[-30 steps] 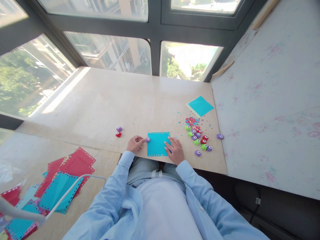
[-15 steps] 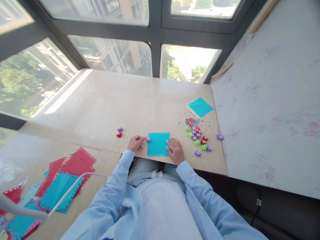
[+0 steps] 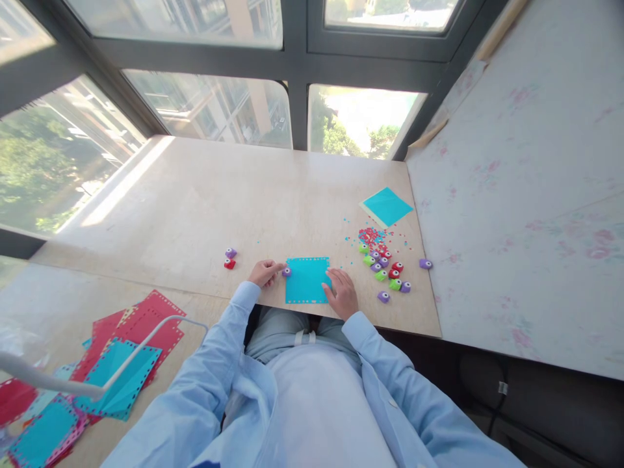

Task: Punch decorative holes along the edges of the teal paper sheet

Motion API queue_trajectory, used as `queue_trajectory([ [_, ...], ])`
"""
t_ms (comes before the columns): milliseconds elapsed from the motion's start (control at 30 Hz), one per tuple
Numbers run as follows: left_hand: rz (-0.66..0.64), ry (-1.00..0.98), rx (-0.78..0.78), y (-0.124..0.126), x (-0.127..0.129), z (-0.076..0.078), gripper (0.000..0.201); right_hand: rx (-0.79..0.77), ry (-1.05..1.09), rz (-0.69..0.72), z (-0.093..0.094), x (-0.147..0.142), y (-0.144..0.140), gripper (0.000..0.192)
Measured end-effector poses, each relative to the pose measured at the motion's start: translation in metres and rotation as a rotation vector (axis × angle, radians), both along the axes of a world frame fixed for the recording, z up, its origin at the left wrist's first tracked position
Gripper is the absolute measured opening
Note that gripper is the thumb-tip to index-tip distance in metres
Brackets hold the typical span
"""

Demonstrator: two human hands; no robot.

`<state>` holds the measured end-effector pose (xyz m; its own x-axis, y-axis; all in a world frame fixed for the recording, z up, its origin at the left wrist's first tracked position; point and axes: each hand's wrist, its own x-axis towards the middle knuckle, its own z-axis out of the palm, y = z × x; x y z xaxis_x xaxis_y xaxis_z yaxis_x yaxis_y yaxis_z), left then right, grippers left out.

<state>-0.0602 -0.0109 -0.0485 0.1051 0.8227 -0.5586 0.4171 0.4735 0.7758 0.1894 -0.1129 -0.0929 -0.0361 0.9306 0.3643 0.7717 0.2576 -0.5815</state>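
Observation:
A blue square of paper [image 3: 307,283] lies near the table's front edge, with small punched holes along its top and bottom edges. At its left edge sits a small purple craft punch [image 3: 286,272]. My left hand [image 3: 266,273] is closed, its thumb and forefinger at this punch; the exact grip is small and hard to see. My right hand [image 3: 342,290] rests over the paper's right edge with its fingers stretched out, covering part of that edge.
Several purple, green and red punches [image 3: 381,275] stand to the right, beside a heap of red and blue paper bits [image 3: 370,236]. Behind lies more blue paper [image 3: 387,206]. Two punches [image 3: 229,263] are left. Punched red sheets [image 3: 160,315] and a white curved bar [image 3: 129,361] are lower left.
The view has shifted slightly. My left fingers have moved a little over the top of the purple punch. The paper and my right hand stay nearly as they were.

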Motion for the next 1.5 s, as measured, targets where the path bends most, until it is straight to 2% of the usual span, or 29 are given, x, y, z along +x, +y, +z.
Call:
queue_trajectory([
  [500, -0.028, -0.003, 0.017, 0.000, 0.001, -0.004, 0.050, -0.013, 0.038, -0.007, 0.003, 0.000, -0.001, 0.036],
  [933, -0.030, 0.032, -0.012, 0.000, 0.005, 0.003, 0.043, -0.023, 0.050, -0.011, 0.004, 0.000, -0.001, 0.035],
  [1233, -0.004, 0.049, -0.136, 0.002, 0.005, 0.006, 0.048, -0.053, 0.064, -0.016, 0.004, 0.000, -0.001, 0.037],
  [1500, -0.018, 0.037, -0.167, 0.004, 0.004, 0.004, 0.047, -0.010, 0.051, -0.011, 0.004, 0.001, 0.000, 0.034],
])
